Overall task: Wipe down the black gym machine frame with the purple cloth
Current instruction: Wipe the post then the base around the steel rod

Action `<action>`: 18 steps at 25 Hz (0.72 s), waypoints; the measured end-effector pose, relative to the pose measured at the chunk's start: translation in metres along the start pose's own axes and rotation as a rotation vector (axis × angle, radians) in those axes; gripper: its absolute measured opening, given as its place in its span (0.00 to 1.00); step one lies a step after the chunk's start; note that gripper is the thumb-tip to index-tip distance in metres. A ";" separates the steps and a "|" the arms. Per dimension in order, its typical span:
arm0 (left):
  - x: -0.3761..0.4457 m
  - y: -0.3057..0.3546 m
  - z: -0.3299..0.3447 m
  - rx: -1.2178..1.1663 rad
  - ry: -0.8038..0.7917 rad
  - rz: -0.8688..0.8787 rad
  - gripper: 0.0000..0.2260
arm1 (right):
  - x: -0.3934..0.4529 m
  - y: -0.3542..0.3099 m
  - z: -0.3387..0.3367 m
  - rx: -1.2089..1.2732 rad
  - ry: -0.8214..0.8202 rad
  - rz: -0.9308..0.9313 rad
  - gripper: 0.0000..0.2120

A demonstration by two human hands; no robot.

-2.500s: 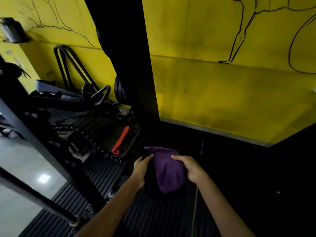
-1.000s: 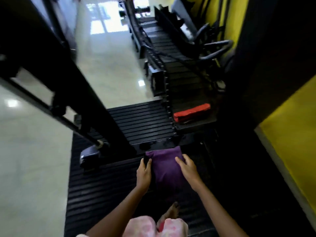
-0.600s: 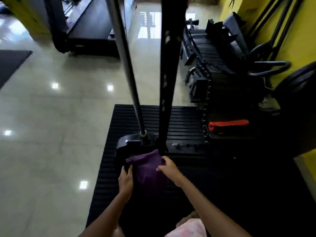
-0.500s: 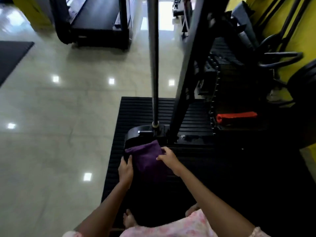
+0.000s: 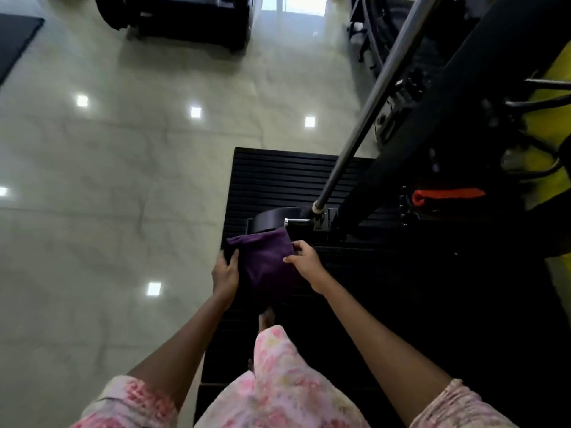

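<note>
The purple cloth (image 5: 265, 261) hangs between my two hands, held in front of me above the ribbed black mat. My left hand (image 5: 225, 271) grips its left edge and my right hand (image 5: 304, 262) pinches its right edge. Just beyond the cloth is the black gym machine frame: a rounded black base (image 5: 272, 219) with a thick black upright beam (image 5: 438, 118) slanting up to the right. A grey steel guide rod (image 5: 364, 112) rises from the base beside the beam.
The ribbed black rubber mat (image 5: 278, 174) lies under the machine, with glossy tiled floor (image 5: 123, 180) to its left. A red pad (image 5: 448, 194) sits right of the beam. Another black machine (image 5: 185, 20) stands at the far top. My foot (image 5: 267, 318) is below the cloth.
My view has swung from the yellow wall round to the floor and machine base, then tilted further down. Both hands have kept hold of the cloth throughout, held in front of me.
</note>
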State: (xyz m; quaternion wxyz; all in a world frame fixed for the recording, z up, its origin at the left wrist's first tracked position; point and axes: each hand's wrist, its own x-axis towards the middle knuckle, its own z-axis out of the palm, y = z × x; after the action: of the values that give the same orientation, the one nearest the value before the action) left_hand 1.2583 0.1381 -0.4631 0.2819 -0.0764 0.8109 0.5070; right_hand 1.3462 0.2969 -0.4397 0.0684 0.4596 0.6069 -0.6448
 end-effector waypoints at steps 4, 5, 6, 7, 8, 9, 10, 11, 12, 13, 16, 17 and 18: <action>0.032 0.039 -0.031 -0.060 -0.054 0.048 0.14 | 0.026 -0.039 0.028 0.032 -0.023 0.014 0.14; 0.046 0.052 -0.042 -0.060 -0.059 0.060 0.14 | 0.032 -0.054 0.038 0.045 -0.019 0.003 0.15; 0.061 0.063 -0.051 -0.060 -0.054 0.078 0.14 | 0.038 -0.069 0.048 0.054 -0.021 -0.007 0.16; 0.074 0.074 -0.060 -0.056 -0.037 0.089 0.14 | 0.045 -0.085 0.058 0.061 -0.035 -0.020 0.16; 0.089 0.085 -0.071 -0.060 -0.010 0.097 0.14 | 0.053 -0.105 0.069 0.058 -0.053 -0.035 0.16; 0.105 0.094 -0.082 -0.069 0.015 0.097 0.14 | 0.063 -0.123 0.080 0.052 -0.069 -0.051 0.17; 0.121 0.102 -0.092 -0.083 0.032 0.103 0.14 | 0.075 -0.142 0.092 0.049 -0.087 -0.070 0.17; 0.138 0.113 -0.102 -0.094 0.044 0.108 0.14 | 0.088 -0.160 0.104 0.046 -0.099 -0.091 0.17; 0.156 0.124 -0.112 -0.102 0.051 0.116 0.14 | 0.103 -0.179 0.115 0.035 -0.107 -0.109 0.17; 0.177 0.136 -0.122 -0.106 0.053 0.125 0.14 | 0.119 -0.196 0.127 0.020 -0.107 -0.122 0.18; 0.238 0.172 -0.149 -0.098 0.022 0.200 0.13 | 0.164 -0.244 0.160 -0.001 -0.105 -0.151 0.16; 0.264 0.187 -0.160 -0.085 0.001 0.223 0.12 | 0.179 -0.262 0.172 0.008 -0.103 -0.153 0.15; 0.290 0.202 -0.171 -0.071 -0.017 0.242 0.12 | 0.193 -0.281 0.184 0.023 -0.101 -0.155 0.13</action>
State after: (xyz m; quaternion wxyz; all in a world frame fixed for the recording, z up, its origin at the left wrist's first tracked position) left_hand 0.8698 0.1333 -0.4052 0.2227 0.0166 0.7933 0.5663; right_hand 0.9617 0.3031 -0.3971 0.0434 0.3790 0.6288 -0.6775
